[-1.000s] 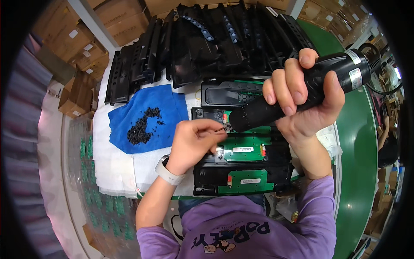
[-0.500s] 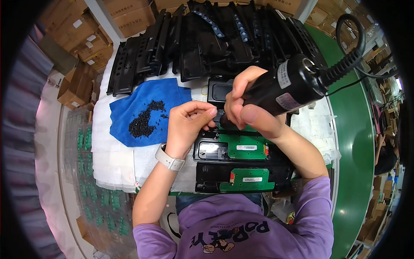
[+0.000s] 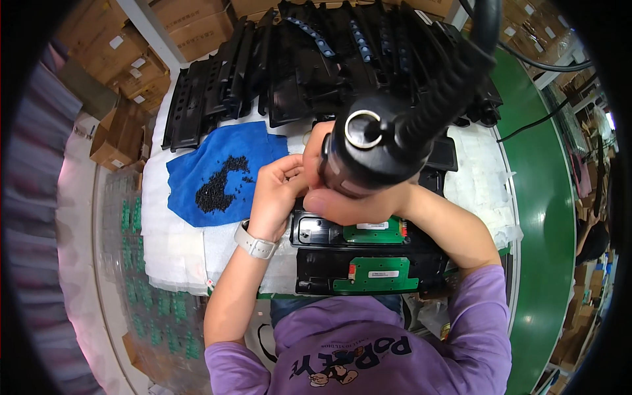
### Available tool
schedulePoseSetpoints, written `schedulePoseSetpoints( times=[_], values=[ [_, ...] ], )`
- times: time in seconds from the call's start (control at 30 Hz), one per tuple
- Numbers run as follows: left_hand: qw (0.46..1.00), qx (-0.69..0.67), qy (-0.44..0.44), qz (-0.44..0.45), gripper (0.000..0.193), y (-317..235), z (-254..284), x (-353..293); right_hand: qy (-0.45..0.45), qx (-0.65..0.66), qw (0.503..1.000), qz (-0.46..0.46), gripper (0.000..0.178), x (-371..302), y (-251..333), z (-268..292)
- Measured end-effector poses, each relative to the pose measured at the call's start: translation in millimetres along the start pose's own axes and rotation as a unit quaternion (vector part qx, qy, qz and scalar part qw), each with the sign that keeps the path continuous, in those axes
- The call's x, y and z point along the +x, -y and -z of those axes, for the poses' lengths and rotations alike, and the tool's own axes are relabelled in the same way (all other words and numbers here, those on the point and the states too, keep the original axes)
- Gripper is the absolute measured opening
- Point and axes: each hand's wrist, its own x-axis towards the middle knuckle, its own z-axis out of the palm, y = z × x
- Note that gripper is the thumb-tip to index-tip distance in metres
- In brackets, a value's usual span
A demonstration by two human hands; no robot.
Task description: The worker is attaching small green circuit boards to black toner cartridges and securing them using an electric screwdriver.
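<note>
My right hand (image 3: 359, 209) is wrapped round a black electric screwdriver (image 3: 355, 155), which stands nearly upright with its cable end toward me. Its tip is hidden below my hand. Right beside it, my left hand (image 3: 278, 191) has its fingers curled together over the left end of the black plastic housings; whatever they may pinch is hidden. Under my hands, a black housing (image 3: 317, 230) carries a green circuit board (image 3: 373, 234). Nearer me lies another black housing (image 3: 316, 266) with a green board (image 3: 378, 274) in it.
Small black screws (image 3: 214, 195) lie heaped on a blue cloth (image 3: 187, 168) at the left. Long black plastic parts (image 3: 217, 95) are piled across the back. The screwdriver's thick cable (image 3: 454, 79) rises at the upper right. A green surface (image 3: 536, 230) runs along the right.
The screwdriver has swung from tilted to nearly upright, and my right hand has moved left and toward me with it. My left hand stays close by, its fingers now partly behind the right hand.
</note>
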Motion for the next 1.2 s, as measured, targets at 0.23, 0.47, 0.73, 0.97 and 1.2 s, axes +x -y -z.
schedulePoseSetpoints(
  times=[0.23, 0.47, 0.73, 0.97, 1.2],
  values=[
    [0.998, 0.001, -0.038, -0.043, 0.018, -3.3, -3.2, -3.8, -0.063, 0.179, 0.981, -0.036, 0.032, -11.5, 0.1, 19.0],
    [0.999, 0.010, 0.050, 0.017, 0.017, -19.8, -10.1, -10.4, -0.137, 0.328, 0.927, 0.124, 0.033, -5.2, 17.0, 51.9],
    [0.998, -0.004, 0.066, 0.011, 0.016, -17.6, -10.2, -13.1, -0.147, 0.340, 0.922, 0.115, 0.031, -5.9, 16.0, 46.3],
    [0.999, 0.027, 0.044, -0.006, 0.013, -11.0, -16.1, -15.4, -0.228, 0.324, 0.918, 0.029, 0.025, -5.2, 22.1, 42.3],
    [0.998, -0.005, 0.064, -0.006, 0.014, -10.4, -21.5, -12.8, -0.267, 0.350, 0.898, 0.002, 0.023, -10.6, 25.1, 47.1]
  ],
)
